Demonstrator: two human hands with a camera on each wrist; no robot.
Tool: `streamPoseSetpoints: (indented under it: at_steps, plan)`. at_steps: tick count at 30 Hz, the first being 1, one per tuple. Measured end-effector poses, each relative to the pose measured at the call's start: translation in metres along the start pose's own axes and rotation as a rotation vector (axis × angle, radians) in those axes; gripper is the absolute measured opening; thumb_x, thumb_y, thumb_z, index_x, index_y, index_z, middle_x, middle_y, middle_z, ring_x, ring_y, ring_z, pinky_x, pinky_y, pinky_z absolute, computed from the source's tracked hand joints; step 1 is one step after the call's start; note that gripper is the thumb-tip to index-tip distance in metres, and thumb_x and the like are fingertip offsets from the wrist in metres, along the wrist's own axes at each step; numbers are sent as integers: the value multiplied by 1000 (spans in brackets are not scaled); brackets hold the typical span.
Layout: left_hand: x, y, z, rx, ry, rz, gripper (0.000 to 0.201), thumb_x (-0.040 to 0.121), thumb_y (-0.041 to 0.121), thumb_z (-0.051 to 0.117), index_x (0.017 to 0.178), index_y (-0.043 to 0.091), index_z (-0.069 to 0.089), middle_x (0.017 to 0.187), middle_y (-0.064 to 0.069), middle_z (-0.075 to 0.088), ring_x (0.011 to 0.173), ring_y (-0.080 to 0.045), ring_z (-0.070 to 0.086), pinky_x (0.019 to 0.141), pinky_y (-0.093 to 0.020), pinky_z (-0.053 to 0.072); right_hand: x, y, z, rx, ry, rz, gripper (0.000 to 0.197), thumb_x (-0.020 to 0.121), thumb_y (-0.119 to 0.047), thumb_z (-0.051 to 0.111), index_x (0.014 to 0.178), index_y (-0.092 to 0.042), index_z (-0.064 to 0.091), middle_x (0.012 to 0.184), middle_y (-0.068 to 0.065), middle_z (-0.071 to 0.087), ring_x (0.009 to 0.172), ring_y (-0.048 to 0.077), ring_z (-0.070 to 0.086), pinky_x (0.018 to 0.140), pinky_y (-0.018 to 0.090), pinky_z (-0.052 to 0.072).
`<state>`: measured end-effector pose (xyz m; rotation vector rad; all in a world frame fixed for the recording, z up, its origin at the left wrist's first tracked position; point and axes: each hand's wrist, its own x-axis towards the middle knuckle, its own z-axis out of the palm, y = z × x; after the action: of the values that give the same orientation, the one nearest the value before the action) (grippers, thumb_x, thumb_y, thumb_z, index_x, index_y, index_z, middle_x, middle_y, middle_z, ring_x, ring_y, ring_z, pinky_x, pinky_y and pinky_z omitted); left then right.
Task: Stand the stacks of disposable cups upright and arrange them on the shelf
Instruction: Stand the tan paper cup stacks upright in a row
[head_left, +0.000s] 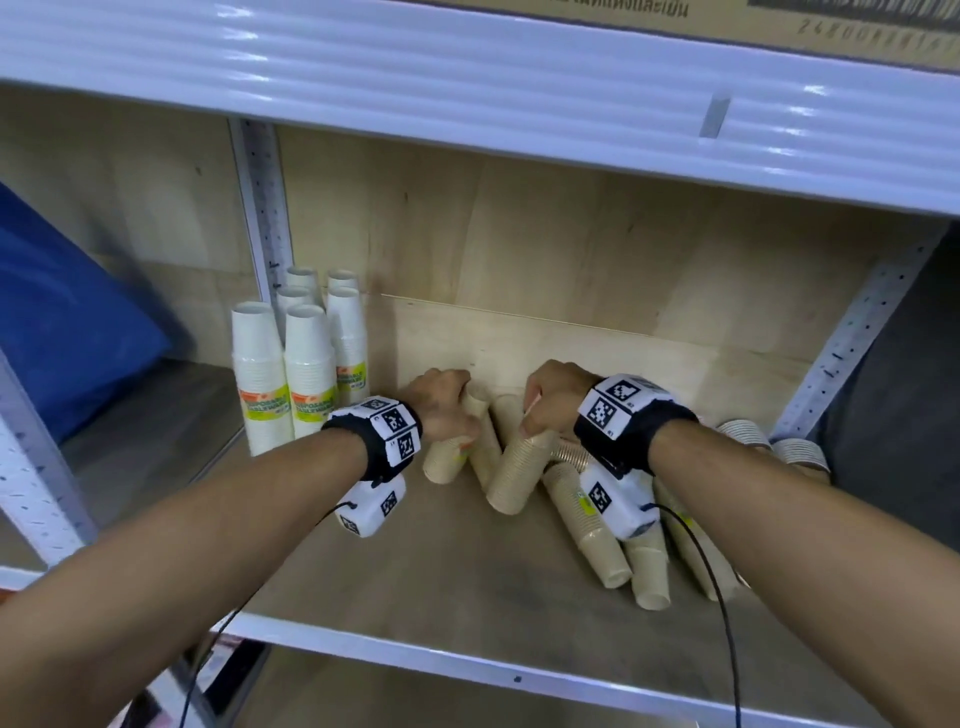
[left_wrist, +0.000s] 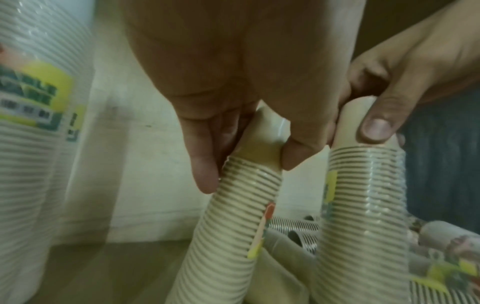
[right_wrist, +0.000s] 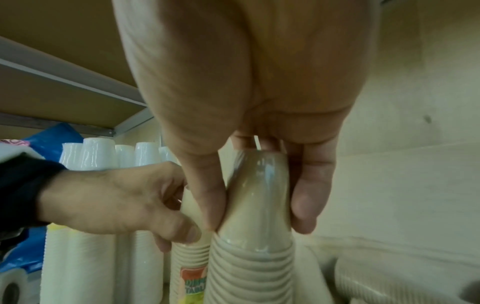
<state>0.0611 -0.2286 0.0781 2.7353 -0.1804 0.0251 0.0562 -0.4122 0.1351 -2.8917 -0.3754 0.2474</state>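
Note:
Two tan cup stacks in clear wrap stand side by side at mid-shelf, narrow closed ends up. My left hand (head_left: 447, 410) grips the top of the left tan stack (head_left: 444, 465). My right hand (head_left: 540, 410) grips the top of the right tan stack (head_left: 519, 467). In the left wrist view my left hand (left_wrist: 249, 164) pinches its stack (left_wrist: 233, 226) between thumb and fingers. In the right wrist view my right hand (right_wrist: 259, 209) clasps the top cup of its stack (right_wrist: 252, 267). Several more tan stacks (head_left: 602, 535) lie flat to the right.
Several white cup stacks (head_left: 291, 374) stand upright at the shelf's left end by the metal post (head_left: 260, 208). The wooden shelf board (head_left: 415, 571) has bare room in front. A blue bag (head_left: 62, 312) fills the bay to the left. An upper shelf (head_left: 467, 78) hangs overhead.

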Motion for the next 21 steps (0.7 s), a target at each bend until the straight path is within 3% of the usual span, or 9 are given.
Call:
streamPoseSetpoints:
  at_steps: [4, 7, 10, 15, 21]
  plan:
    - [13, -3, -21, -87, 77, -99, 47, 70, 33, 74, 109, 19, 50, 105, 5, 60, 96, -20, 57, 73, -31, 49, 12, -20, -10, 15, 41, -71, 38, 77, -24, 78, 110, -8, 69, 100, 5, 62, 102, 24, 63, 80, 28, 48]
    - [19, -6, -33, -142, 89, -179, 50, 63, 34, 73, 105, 28, 47, 122, 5, 57, 102, -21, 59, 83, -39, 55, 22, -34, -10, 38, 81, -123, 36, 80, -19, 76, 112, -7, 68, 108, 5, 61, 97, 19, 60, 77, 25, 48]
    - [23, -9, -40, -110, 133, -224, 42, 68, 29, 74, 102, 28, 49, 120, 5, 57, 102, -21, 59, 85, -40, 55, 36, -47, -4, 57, 128, -152, 34, 83, -15, 72, 116, -9, 66, 109, 4, 59, 94, 17, 57, 78, 25, 47]
    - [30, -12, -42, -68, 169, -338, 47, 75, 16, 70, 119, 16, 53, 116, -1, 59, 102, -24, 60, 85, -40, 56, 70, -58, 9, 7, 111, -185, 42, 79, -20, 76, 117, -9, 61, 117, 10, 58, 104, 27, 61, 80, 26, 48]
    - [36, -19, -26, -42, 176, -408, 45, 77, 8, 66, 117, 13, 47, 117, -5, 60, 101, -28, 62, 84, -42, 56, 106, -61, 26, -25, 115, -206, 40, 76, -20, 73, 113, -13, 59, 114, 12, 58, 97, 30, 62, 81, 31, 53]
